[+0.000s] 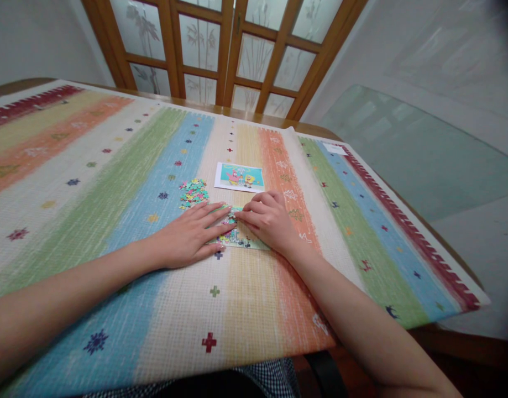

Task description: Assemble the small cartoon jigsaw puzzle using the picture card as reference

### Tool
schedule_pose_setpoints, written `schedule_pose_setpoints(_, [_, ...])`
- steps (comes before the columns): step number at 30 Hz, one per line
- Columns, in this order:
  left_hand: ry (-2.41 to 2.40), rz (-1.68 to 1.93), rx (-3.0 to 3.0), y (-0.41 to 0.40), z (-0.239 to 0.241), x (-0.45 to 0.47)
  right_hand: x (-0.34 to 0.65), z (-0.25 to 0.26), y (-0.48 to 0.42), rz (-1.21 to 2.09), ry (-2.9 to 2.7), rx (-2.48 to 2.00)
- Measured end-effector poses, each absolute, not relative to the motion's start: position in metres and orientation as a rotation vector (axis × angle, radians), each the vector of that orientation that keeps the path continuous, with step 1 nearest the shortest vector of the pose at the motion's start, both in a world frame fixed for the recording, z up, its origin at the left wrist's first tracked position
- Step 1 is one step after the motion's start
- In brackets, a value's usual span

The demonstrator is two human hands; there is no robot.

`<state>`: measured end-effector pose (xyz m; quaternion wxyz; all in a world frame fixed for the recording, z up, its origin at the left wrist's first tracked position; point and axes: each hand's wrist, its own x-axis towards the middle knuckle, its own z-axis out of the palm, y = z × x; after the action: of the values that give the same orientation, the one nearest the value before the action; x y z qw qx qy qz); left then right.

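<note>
A partly covered jigsaw puzzle [237,239] with a colourful cartoon picture lies flat on the table, between my hands. My left hand [191,235] rests palm down over its left side, fingers stretched out and apart. From the right, my right hand [267,218] reaches over the puzzle with fingers bent and tips pressed together near its middle; whatever they pinch is too small or hidden to tell. Just beyond my left fingers sits a heap of loose puzzle pieces [194,192]. A printed cartoon picture card [241,177] lies behind the puzzle, past my right fingers.
A striped, patterned tablecloth [187,309] covers the wooden table, whose far edge shows at the back. A small white label [335,149] lies near the right far corner. Wooden doors with glass panes [199,44] stand behind the table, and a pale wall is to the right.
</note>
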<state>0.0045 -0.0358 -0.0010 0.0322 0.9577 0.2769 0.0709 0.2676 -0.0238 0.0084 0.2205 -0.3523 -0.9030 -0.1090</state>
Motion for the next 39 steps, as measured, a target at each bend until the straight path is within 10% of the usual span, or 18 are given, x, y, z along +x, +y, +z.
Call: schedule_pose_setpoints(39, [0.801, 0.311, 2.947, -0.035, -0.004, 0.005, 0.264, 0.019, -0.035, -0.260, -2.662, -1.089])
